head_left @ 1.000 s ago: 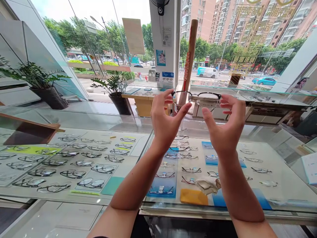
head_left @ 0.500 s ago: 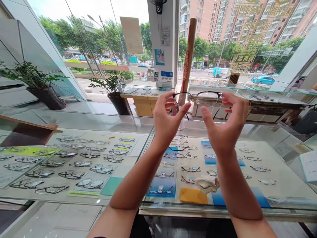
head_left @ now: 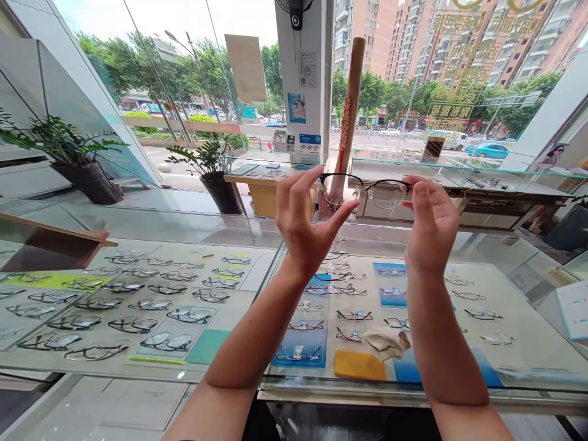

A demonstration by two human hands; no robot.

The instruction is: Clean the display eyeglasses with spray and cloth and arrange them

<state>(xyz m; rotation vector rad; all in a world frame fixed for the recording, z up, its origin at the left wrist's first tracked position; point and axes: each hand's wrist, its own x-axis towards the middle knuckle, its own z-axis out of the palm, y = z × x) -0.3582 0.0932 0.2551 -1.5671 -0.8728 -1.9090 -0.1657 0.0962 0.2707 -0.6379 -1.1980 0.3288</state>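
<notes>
I hold a pair of black-rimmed glasses (head_left: 367, 188) up in front of me, above a glass display counter (head_left: 321, 380). My left hand (head_left: 305, 223) grips the left end of the frame with its fingertips, thumb stretched out below the lens. At the right end, my right hand (head_left: 427, 223) pinches the frame, its fingers curled over the hinge. The lenses face away from me toward the window.
Under the counter glass lie several rows of spectacle frames (head_left: 138, 300), a crumpled beige cloth (head_left: 388, 343) and a yellow pad (head_left: 358, 364). Potted plants (head_left: 215, 165) stand at the window. A white pillar (head_left: 305, 79) and a wooden pole (head_left: 349, 110) rise behind the glasses.
The glasses dropped slightly and tilted. My right hand turned inward and closed its fingers over the right end; my left hand stayed on the left end.
</notes>
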